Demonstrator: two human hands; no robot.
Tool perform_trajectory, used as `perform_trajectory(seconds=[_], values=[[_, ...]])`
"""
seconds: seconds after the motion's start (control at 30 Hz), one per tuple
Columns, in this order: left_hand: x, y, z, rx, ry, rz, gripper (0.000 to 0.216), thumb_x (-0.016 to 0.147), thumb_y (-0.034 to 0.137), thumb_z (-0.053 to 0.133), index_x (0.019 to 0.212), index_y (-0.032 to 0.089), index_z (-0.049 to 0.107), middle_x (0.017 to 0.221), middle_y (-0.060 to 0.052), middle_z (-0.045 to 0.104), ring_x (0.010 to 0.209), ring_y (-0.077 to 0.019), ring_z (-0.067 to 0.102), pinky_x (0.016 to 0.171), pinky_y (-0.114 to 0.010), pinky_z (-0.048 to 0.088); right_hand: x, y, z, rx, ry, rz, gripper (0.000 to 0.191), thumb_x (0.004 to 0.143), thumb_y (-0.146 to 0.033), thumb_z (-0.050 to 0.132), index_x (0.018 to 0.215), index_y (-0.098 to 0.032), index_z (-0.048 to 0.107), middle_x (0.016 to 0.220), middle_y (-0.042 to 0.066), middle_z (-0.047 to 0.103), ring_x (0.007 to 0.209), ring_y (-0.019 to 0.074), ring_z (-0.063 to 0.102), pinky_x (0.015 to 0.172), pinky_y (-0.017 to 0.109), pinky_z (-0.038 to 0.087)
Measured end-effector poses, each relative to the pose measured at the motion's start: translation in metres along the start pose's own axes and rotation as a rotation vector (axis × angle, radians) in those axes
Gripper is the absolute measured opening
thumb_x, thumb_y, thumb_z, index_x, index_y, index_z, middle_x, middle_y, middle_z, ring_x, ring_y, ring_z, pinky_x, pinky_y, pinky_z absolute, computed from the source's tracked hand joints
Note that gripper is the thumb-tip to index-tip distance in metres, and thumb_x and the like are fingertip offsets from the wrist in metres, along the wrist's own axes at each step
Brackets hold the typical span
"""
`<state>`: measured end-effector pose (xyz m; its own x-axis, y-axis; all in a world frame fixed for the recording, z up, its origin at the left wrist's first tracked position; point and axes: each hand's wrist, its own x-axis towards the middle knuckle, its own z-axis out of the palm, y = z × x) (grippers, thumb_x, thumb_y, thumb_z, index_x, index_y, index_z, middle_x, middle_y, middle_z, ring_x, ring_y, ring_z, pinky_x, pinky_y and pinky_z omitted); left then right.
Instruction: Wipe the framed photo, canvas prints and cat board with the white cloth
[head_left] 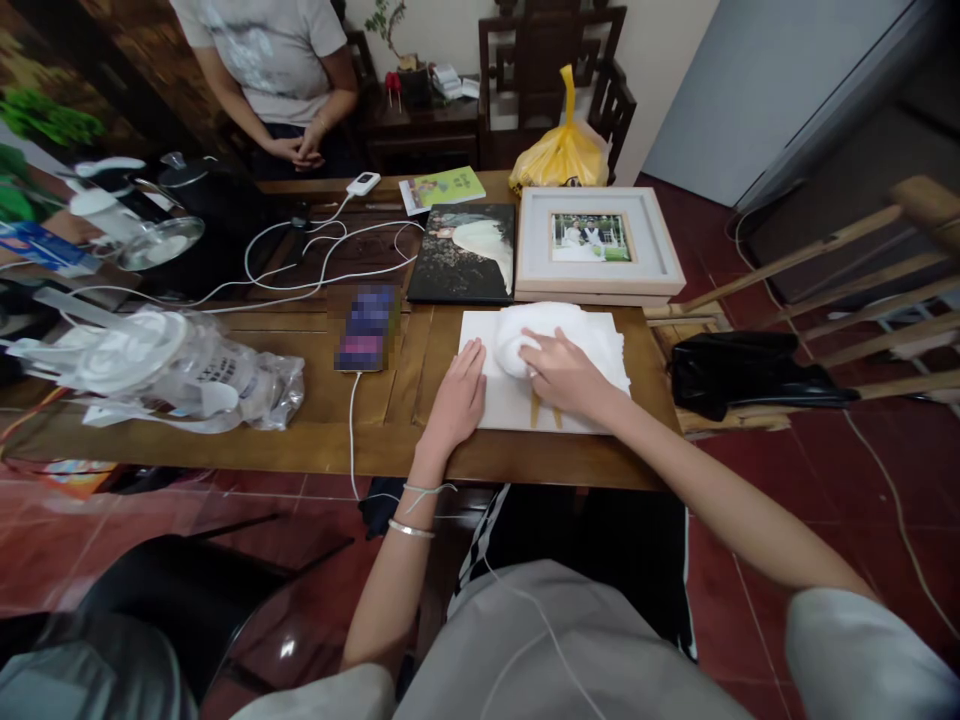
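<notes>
A pale flat board (pixel 506 408) lies near the front edge of the wooden table, with two brownish strips or marks (pixel 557 416) at its lower part. Over its upper half spreads a soft, bunched white cloth (pixel 547 318); whether it is fabric or tissue I cannot tell. My right hand (pixel 564 372) presses on this cloth, fingers bent into its folds. Flat on the board's left edge rests my left hand (pixel 457 395), fingers stretched out and holding nothing.
Behind the board are a dark photo panel (pixel 465 255), a framed photo (pixel 600 245) and a yellow bag (pixel 562 155). Leftward lie a phone (pixel 367 328) on a white cable and plastic-wrapped items (pixel 217 370). Someone sits opposite, hands clasped (pixel 304 148). A wooden chair (pixel 810 370) stands right.
</notes>
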<state>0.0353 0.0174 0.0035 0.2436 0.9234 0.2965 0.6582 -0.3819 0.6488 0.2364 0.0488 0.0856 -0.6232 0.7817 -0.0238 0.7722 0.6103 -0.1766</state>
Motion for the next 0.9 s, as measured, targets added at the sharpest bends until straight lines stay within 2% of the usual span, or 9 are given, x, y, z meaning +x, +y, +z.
perform_trajectory(seconds=[0.1, 0.17, 0.3, 0.37, 0.5, 0.57, 0.7, 0.8, 0.9], values=[[0.000, 0.003, -0.004, -0.166, 0.093, -0.014, 0.056, 0.110, 0.044, 0.029, 0.154, 0.015, 0.046, 0.162, -0.017, 0.043, 0.155, -0.0268, 0.036, 0.130, -0.051, 0.026, 0.021, -0.015, 0.003, -0.015, 0.002, -0.006, 0.043, 0.088, -0.004, 0.041, 0.121, -0.010, 0.068, 0.147, 0.025, 0.057, 0.147, 0.0406, 0.041, 0.113, 0.074, 0.029], [0.000, 0.004, -0.007, -0.301, 0.182, -0.022, 0.060, 0.110, 0.052, 0.023, 0.156, 0.020, 0.043, 0.164, -0.013, 0.042, 0.154, -0.0248, 0.037, 0.130, -0.047, 0.026, 0.019, -0.029, 0.010, -0.005, 0.000, -0.130, 0.041, 0.087, -0.004, 0.044, 0.116, -0.015, 0.071, 0.148, 0.019, 0.058, 0.150, 0.0402, 0.035, 0.114, 0.077, 0.023], [-0.001, 0.004, -0.007, -0.400, 0.269, 0.000, 0.067, 0.107, 0.061, 0.014, 0.161, 0.027, 0.035, 0.170, -0.007, 0.032, 0.159, -0.0237, 0.026, 0.132, -0.046, 0.019, -0.016, -0.043, 0.016, 0.065, -0.054, -0.423, 0.030, 0.083, -0.008, 0.053, 0.101, -0.018, 0.074, 0.136, 0.016, 0.068, 0.148, 0.0347, 0.040, 0.118, 0.069, 0.026], [-0.001, 0.004, -0.005, -0.341, 0.238, -0.002, 0.067, 0.107, 0.062, 0.016, 0.162, 0.026, 0.032, 0.170, -0.008, 0.030, 0.160, -0.0248, 0.024, 0.132, -0.047, 0.018, -0.038, -0.038, 0.011, 0.105, -0.073, -0.466, 0.030, 0.081, -0.007, 0.053, 0.099, -0.018, 0.074, 0.133, 0.017, 0.069, 0.142, 0.0314, 0.050, 0.119, 0.063, 0.029], [-0.002, 0.005, -0.001, -0.131, 0.072, -0.022, 0.062, 0.110, 0.053, 0.023, 0.159, 0.017, 0.037, 0.166, -0.015, 0.037, 0.158, -0.0265, 0.028, 0.131, -0.052, 0.022, -0.056, -0.018, -0.007, 0.094, -0.083, -0.342, 0.031, 0.078, -0.007, 0.051, 0.097, -0.017, 0.074, 0.137, 0.018, 0.067, 0.122, 0.0284, 0.065, 0.117, 0.054, 0.035], [-0.002, 0.004, 0.000, -0.049, 0.025, -0.014, 0.056, 0.111, 0.044, 0.025, 0.155, 0.015, 0.042, 0.163, -0.017, 0.042, 0.157, -0.0266, 0.031, 0.130, -0.055, 0.023, -0.048, -0.008, -0.014, 0.049, -0.072, -0.227, 0.030, 0.079, -0.007, 0.048, 0.094, -0.018, 0.072, 0.122, 0.016, 0.073, 0.109, 0.0276, 0.069, 0.114, 0.051, 0.037], [-0.001, 0.002, -0.001, 0.027, 0.021, 0.014, 0.047, 0.107, 0.030, 0.037, 0.151, 0.016, 0.046, 0.161, -0.016, 0.046, 0.155, -0.0271, 0.035, 0.129, -0.057, 0.026, -0.004, 0.004, -0.021, 0.024, -0.028, 0.009, 0.027, 0.084, -0.010, 0.042, 0.088, -0.018, 0.068, 0.087, 0.011, 0.073, 0.079, 0.0248, 0.064, 0.087, 0.039, 0.046], [0.000, 0.004, -0.002, 0.036, 0.012, 0.013, 0.048, 0.103, 0.022, 0.041, 0.150, 0.014, 0.047, 0.161, -0.017, 0.046, 0.155, -0.0284, 0.036, 0.128, -0.057, 0.027, 0.038, -0.001, -0.027, 0.104, 0.020, 0.084, 0.028, 0.086, -0.013, 0.040, 0.087, -0.017, 0.068, 0.088, 0.012, 0.072, 0.080, 0.0249, 0.062, 0.073, 0.034, 0.041], [0.001, 0.006, -0.004, 0.043, 0.014, -0.001, 0.048, 0.101, 0.020, 0.042, 0.148, 0.013, 0.049, 0.158, -0.017, 0.050, 0.153, -0.0292, 0.040, 0.128, -0.057, 0.029, 0.077, -0.014, -0.032, 0.159, 0.019, 0.052, 0.031, 0.085, -0.010, 0.040, 0.090, -0.016, 0.070, 0.099, 0.013, 0.074, 0.089, 0.0256, 0.064, 0.077, 0.033, 0.041]])
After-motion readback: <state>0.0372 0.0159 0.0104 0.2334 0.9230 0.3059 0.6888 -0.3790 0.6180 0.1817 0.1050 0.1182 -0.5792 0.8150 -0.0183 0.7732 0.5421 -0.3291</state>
